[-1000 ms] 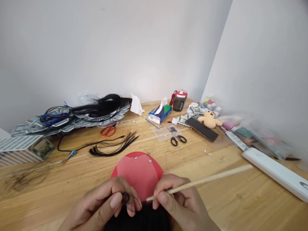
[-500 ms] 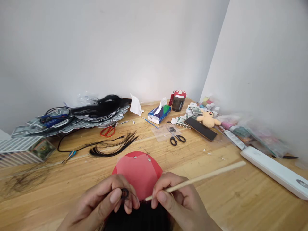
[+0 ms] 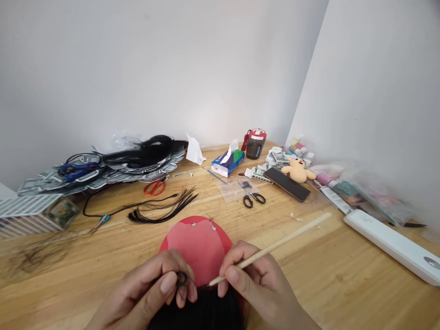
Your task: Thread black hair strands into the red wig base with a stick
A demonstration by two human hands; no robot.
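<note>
A domed form with a red and pink cover [image 3: 199, 250] stands at the near edge, and black hair [image 3: 197, 314] hangs over its lower front. My left hand [image 3: 161, 284] pinches a small looped strand of black hair [image 3: 181, 278] between thumb and fingers, just left of the hairline. My right hand [image 3: 250, 275] grips a slender pale wooden-handled tool [image 3: 278, 249] like a pen. Its tapered end points at the line where hair meets the pink cover; the very tip is too small to make out. Two pin heads show on the dome's top.
Beyond the dome lie a loose hair bundle [image 3: 165, 211], red-handled scissors [image 3: 154, 187] and black-handled scissors [image 3: 254, 199]. Farther back are a tissue pack [image 3: 227, 164], a cup [image 3: 256, 144], a phone [image 3: 286, 184] and a plush toy [image 3: 298, 169]. A long white device [image 3: 392, 245] sits at right.
The rear end of the wooden-handled tool has swung up and to the left as my right hand tilted. My left hand, with its hair loop, has shifted only slightly.
</note>
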